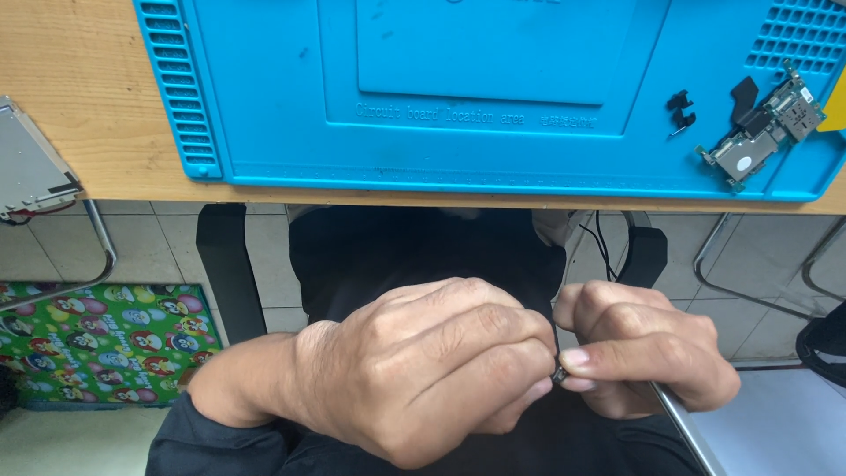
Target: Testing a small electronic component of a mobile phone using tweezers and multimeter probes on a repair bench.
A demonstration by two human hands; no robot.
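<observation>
My left hand (423, 366) and my right hand (643, 353) meet over my lap, below the table edge. Their fingertips pinch one tiny dark part (559, 375) between them; most of it is hidden by the fingers. A thin silver-edged flat object (683, 432) runs down from under my right hand toward the lower right. On the blue work mat (264, 106) above lie a small circuit board assembly (762, 132) and a small black clip (680, 110), both at the mat's right side, far from my hands.
The mat lies on a wooden table (79, 97). A grey metal plate (31, 167) sits at the table's left edge. Black chair armrests (225, 264) flank my lap. A colourful patterned floor mat (97, 339) lies at lower left, with a metal chair frame (749, 291) at right.
</observation>
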